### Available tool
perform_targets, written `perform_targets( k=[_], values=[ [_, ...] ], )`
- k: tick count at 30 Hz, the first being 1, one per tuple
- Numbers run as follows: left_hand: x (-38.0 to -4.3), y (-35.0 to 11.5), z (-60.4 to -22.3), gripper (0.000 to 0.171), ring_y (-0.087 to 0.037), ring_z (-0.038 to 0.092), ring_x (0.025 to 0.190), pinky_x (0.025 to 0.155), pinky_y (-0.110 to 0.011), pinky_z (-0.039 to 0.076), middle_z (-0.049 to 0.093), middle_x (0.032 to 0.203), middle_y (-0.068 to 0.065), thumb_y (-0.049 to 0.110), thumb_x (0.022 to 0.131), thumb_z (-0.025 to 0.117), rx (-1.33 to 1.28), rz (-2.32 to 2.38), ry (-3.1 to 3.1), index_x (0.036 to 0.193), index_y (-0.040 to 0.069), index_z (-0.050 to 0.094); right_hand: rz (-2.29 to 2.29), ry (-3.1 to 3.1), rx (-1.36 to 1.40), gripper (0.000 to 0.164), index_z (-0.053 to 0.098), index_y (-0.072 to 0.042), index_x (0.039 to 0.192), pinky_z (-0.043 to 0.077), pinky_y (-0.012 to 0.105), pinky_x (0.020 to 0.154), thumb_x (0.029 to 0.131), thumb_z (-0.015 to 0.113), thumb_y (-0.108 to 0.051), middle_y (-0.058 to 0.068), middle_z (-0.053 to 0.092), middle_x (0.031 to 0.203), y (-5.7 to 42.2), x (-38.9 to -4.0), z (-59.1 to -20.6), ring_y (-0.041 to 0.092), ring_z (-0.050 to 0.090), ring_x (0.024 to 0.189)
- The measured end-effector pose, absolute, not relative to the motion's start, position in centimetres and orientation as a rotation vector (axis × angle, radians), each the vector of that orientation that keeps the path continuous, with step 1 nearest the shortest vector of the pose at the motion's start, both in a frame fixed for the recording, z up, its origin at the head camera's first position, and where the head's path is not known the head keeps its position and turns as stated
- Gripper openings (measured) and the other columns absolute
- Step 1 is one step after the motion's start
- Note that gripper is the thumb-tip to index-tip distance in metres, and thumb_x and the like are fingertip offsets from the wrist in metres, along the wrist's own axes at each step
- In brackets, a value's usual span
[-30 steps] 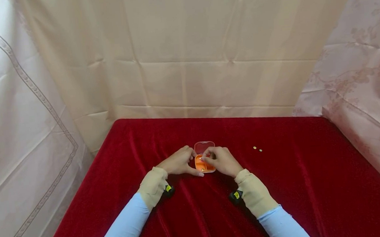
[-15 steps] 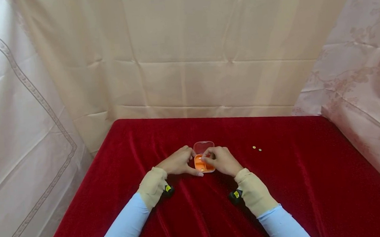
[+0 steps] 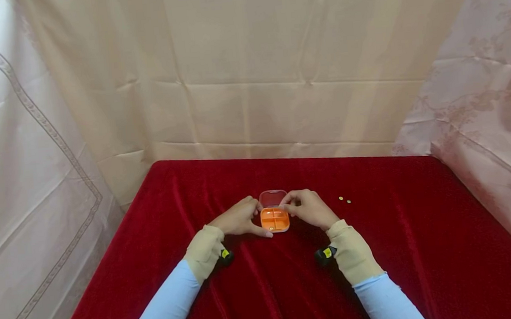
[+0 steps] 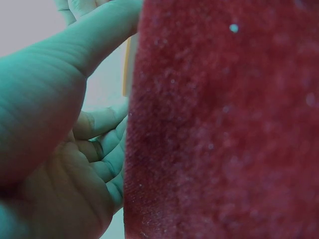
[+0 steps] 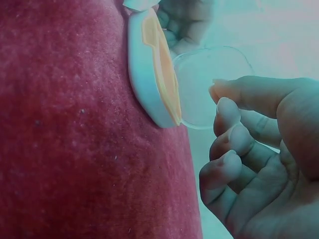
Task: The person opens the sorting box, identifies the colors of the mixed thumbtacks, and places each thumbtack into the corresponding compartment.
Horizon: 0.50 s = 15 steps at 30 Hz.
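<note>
An orange pill box with small compartments lies on the red cloth, its clear lid tipped back. A small yellowish pill shows in the front left compartment. My left hand holds the box from the left, thumb along the front corner and fingers at the back left side. At the back right corner, my right hand hovers beside the lid with loosely curled fingers; no item shows between them. In the right wrist view its thumb overlaps the clear lid, apart from the orange tray.
Two small round pills, one yellow and one greenish, lie on the cloth to the right of the box. The red velvet cloth covers the table. A beige curtain hangs behind it, with paler curtains on both sides.
My right hand has lifted from over the compartments and shifted right and back to the box's rear corner, uncovering the right compartments. My left hand stays at the box.
</note>
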<state>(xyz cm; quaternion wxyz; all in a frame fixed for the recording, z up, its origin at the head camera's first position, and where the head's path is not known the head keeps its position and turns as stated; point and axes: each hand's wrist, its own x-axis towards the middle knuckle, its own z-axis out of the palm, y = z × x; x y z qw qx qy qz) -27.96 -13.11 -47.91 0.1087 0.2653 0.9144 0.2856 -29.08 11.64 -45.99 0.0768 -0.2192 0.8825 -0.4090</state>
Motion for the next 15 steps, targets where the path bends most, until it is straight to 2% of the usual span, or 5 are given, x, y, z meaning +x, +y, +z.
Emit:
perform_targets(
  k=[15],
  values=[
    [-27.77,-12.96,-47.87,0.067,-0.015,0.050,0.093,0.082,-0.030,0.047,0.054,0.105,-0.002,0.048,0.077,0.090,0.764,0.855,2.694,0.120,0.003,0.063,-1.236,2.634,-0.611,0.005,0.076,-0.016,0.099,0.046,0.032,0.062,0.097,0.074,-0.019,0.001,0.064,0.077,12.34,-29.15,-45.94,0.018,0.057,0.071]
  ],
)
